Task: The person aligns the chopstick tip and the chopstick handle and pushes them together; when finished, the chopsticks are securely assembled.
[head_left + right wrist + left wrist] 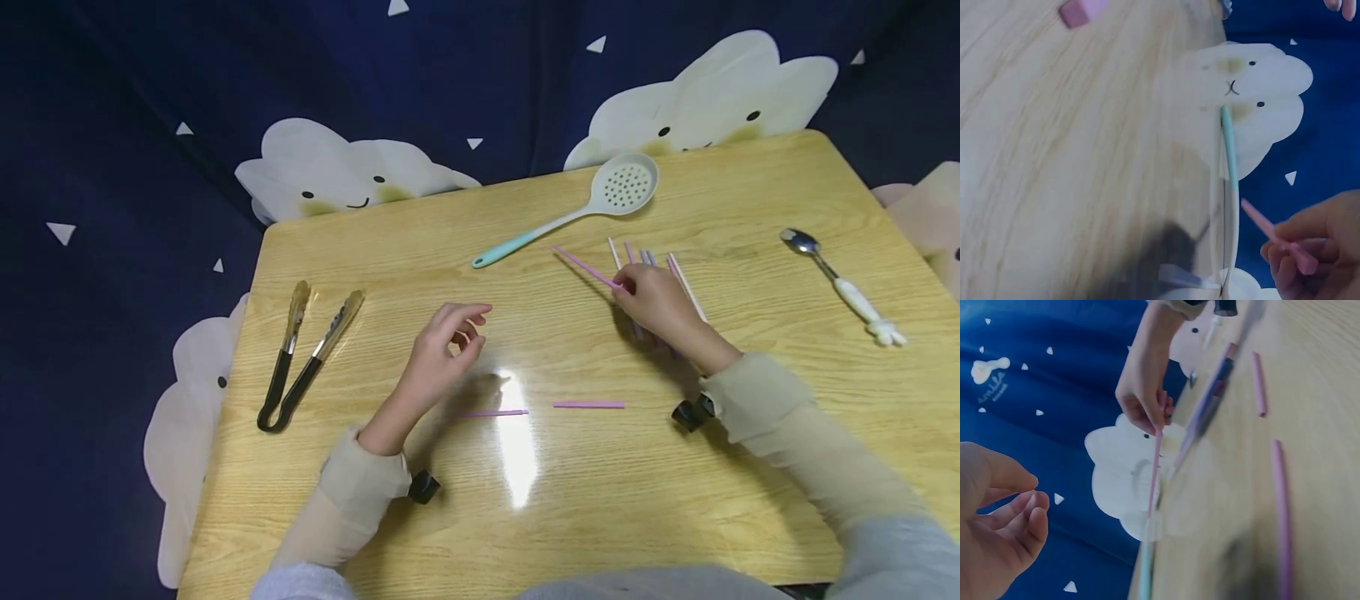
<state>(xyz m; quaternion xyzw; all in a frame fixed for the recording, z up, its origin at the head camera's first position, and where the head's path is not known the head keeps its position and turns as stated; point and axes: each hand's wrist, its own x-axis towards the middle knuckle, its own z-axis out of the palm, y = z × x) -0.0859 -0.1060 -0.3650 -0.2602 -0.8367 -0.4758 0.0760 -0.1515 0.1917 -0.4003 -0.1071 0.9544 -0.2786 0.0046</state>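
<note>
My right hand (654,304) pinches a thin pink stick (579,263) by one end, between thumb and fingers. The stick points away to the far left, raised above the table. Beneath and beyond that hand lies a loose bunch of white, pink and bluish sticks (687,289), partly hidden by it. My left hand (447,346) hovers over the table, fingers loosely curled around nothing. Nearer to me, two more pink sticks lie in a rough row, a right one (588,405) and a left one (497,413).
A slotted skimmer (624,185) with a mint handle lies at the back of the wooden table (600,517). Black-handled tongs (279,387) rest spread at the left. A spoon (855,302) with a white handle lies at the right. A dark blue cloud-patterned curtain (510,92) hangs behind.
</note>
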